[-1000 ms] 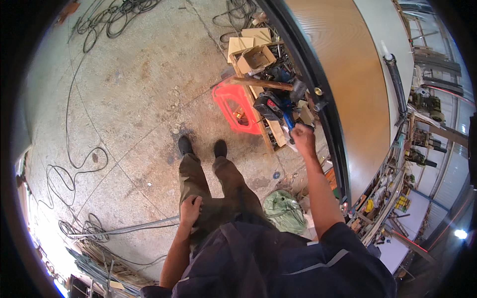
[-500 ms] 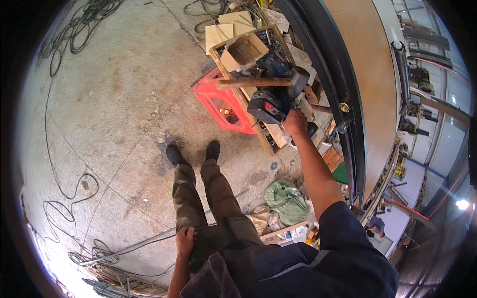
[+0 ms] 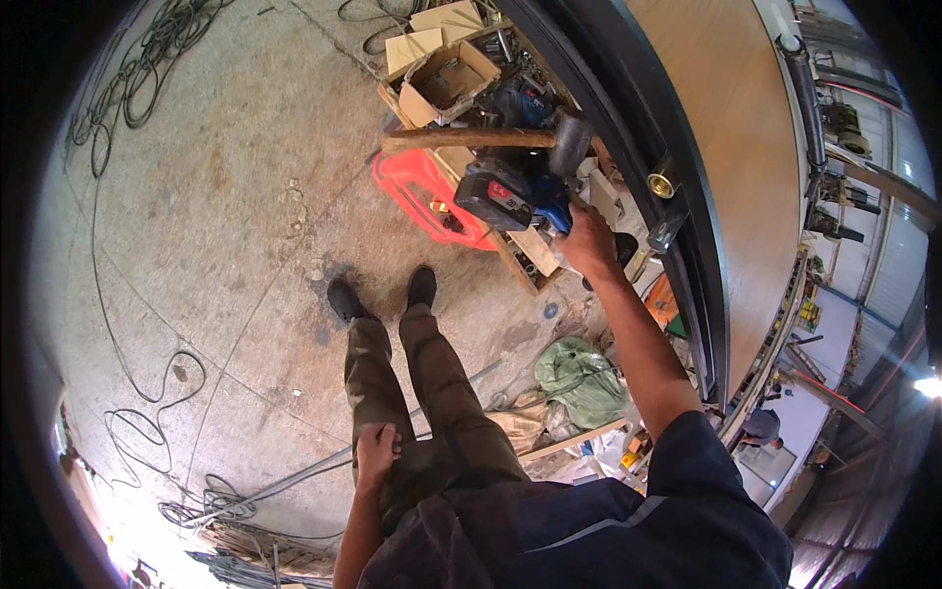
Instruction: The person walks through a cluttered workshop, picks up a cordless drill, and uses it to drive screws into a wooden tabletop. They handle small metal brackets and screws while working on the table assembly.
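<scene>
My right hand [image 3: 591, 240] is wrapped round the blue grip of a cordless drill [image 3: 552, 204], whose black battery pack [image 3: 496, 200] points left. The drill is over the edge of a wooden tray [image 3: 530, 280], and its far end is partly hidden by my hand. A mallet [image 3: 471, 139] with a wooden handle and dark head lies across the tray just beyond the drill. Close by on the right stands a black frame [image 3: 702, 275] with a round brass fitting [image 3: 661, 184]. My left hand [image 3: 378, 452] rests by my thigh with its fingers curled in; whatever they hold, if anything, is hidden.
Beneath the tray is a red plastic stool [image 3: 422, 201]. An open cardboard box [image 3: 451, 80] sits among tools on the tray. A wood-coloured panel [image 3: 731, 147] adjoins the frame. Green sacking [image 3: 579, 378] lies by my right side, and cables [image 3: 147, 59] trail over the floor at left.
My right hand has shifted slightly with the drill, which has turned so its battery pack shows more. The fingers of my left hand have curled in. The whole view has tilted a little.
</scene>
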Demonstrator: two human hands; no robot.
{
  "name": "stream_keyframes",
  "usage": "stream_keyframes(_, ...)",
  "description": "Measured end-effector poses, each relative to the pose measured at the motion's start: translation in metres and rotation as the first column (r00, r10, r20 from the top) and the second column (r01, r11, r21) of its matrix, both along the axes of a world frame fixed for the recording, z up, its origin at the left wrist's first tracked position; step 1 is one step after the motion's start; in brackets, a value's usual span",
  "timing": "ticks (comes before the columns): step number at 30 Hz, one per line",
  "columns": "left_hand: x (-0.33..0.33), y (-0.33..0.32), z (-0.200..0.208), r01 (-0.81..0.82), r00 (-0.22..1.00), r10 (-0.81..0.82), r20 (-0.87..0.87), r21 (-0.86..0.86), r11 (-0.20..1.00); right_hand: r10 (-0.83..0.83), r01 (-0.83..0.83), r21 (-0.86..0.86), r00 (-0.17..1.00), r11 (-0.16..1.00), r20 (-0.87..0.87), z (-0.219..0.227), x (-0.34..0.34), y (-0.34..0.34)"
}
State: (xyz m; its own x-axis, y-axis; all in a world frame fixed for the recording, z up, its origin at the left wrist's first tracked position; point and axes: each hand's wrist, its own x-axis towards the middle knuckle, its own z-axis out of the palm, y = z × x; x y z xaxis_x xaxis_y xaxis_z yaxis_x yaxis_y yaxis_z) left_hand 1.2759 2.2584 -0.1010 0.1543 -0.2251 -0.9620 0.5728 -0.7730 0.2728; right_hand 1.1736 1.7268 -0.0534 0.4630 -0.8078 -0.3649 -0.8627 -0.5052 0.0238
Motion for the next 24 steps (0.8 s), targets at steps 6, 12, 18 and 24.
stream_keyframes(6, -0.005, -0.024, -0.006, 0.075, 0.997, -0.075, -0.024, 0.002, 0.997, -0.063, 0.066, 0.138, 0.998, 0.988, -0.024, 0.003, -0.005, -0.005)
stream_keyframes(12, 0.01, -0.087, -0.02, -0.017, 0.998, 0.006, -0.069, -0.164, 0.986, -0.085, 0.102, 0.17, 0.991, 0.98, -0.107, 0.001, 0.0, -0.011)
stream_keyframes(18, 0.088, -0.287, 0.019, 0.46, 0.577, 0.163, 0.8, -0.484, 0.744, -0.056, 0.074, 0.238, 0.995, 0.968, -0.082, 0.006, -0.018, -0.03)
stream_keyframes(24, 0.169, -0.424, 0.031, 0.75, -0.018, 0.129, 0.991, -0.072, 0.657, -0.039, 0.012, 0.285, 0.995, 0.959, 0.088, 0.009, -0.012, -0.027)
